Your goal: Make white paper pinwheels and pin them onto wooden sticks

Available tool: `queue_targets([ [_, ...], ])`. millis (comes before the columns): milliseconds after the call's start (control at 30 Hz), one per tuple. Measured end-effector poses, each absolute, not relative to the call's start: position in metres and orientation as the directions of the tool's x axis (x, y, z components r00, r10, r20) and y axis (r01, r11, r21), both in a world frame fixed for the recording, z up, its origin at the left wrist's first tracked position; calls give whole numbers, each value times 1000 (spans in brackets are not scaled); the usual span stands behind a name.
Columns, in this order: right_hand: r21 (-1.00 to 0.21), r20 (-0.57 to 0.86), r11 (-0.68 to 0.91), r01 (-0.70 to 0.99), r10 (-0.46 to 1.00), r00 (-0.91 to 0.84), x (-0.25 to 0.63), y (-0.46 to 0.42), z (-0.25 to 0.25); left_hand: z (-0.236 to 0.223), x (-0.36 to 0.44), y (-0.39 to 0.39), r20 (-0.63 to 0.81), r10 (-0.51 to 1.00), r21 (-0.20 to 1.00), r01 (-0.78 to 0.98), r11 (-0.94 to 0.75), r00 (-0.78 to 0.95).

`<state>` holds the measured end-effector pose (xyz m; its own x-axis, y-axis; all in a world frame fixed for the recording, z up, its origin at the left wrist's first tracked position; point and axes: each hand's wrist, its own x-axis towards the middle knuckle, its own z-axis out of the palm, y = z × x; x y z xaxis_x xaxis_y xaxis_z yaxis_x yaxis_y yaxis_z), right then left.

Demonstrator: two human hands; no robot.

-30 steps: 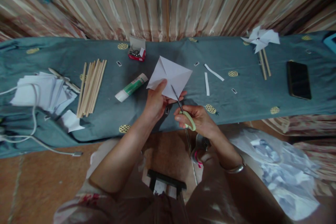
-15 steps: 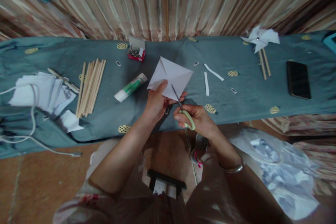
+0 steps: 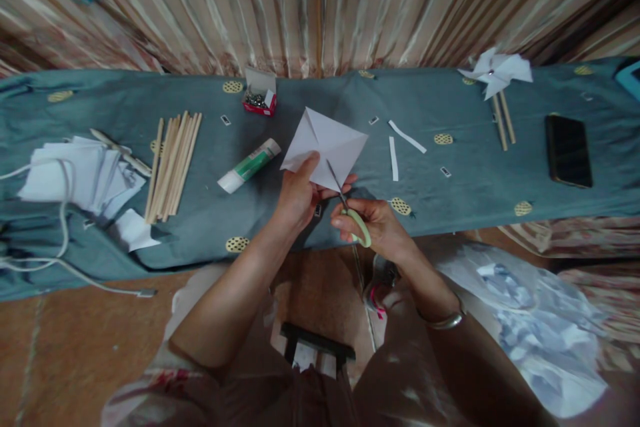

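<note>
My left hand [image 3: 299, 199] grips a square sheet of white paper [image 3: 330, 137], thumb on top and fingers underneath. Creases cross the sheet, and a slit shows near its upper left corner. In my right hand [image 3: 373, 223] is a pair of scissors [image 3: 359, 225] with pale green handles. Their blades lie at the paper's lower corner, pointing toward its middle. Left of the sheet rests a green and white glue stick [image 3: 249, 165]. Two thin white paper strips [image 3: 394, 159] lie to the right.
Wooden sticks [image 3: 173, 167], a stack of paper sheets [image 3: 75, 177] and a white cable [image 3: 65, 227] occupy the left. An open red box of small metal pieces [image 3: 259, 103] stands at the back. Rightward are a paper pinwheel [image 3: 500, 72], a phone [image 3: 569, 150] and a plastic bag [image 3: 545, 333] below.
</note>
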<state>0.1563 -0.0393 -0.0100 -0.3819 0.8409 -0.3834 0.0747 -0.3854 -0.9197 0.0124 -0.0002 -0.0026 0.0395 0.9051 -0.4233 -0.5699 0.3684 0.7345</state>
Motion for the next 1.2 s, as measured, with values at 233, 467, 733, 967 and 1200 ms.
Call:
queue_targets([
  [233, -925, -373, -373, 74, 854, -363, 153, -40, -6, -1, 12, 0, -449, 893, 727, -569, 385, 31],
  [467, -934, -351, -349, 73, 863, -363, 153, -40, -8, 1, 13, 0, -448, 894, 728, -569, 383, 29],
  [733, -922, -374, -386, 33, 863, -340, 151, -39, -9, -3, 13, 0, -432, 901, 734, -568, 372, 32],
  [967, -926, -363, -374, 38, 863, -350, 151, -40, -10, -8, 12, 0, -396, 917, 741, -578, 342, 34],
  [1200, -923, -375, -375, 84, 836, -401, 155, -41, -7, -7, 7, 4, -376, 927, 753, -582, 306, 2],
])
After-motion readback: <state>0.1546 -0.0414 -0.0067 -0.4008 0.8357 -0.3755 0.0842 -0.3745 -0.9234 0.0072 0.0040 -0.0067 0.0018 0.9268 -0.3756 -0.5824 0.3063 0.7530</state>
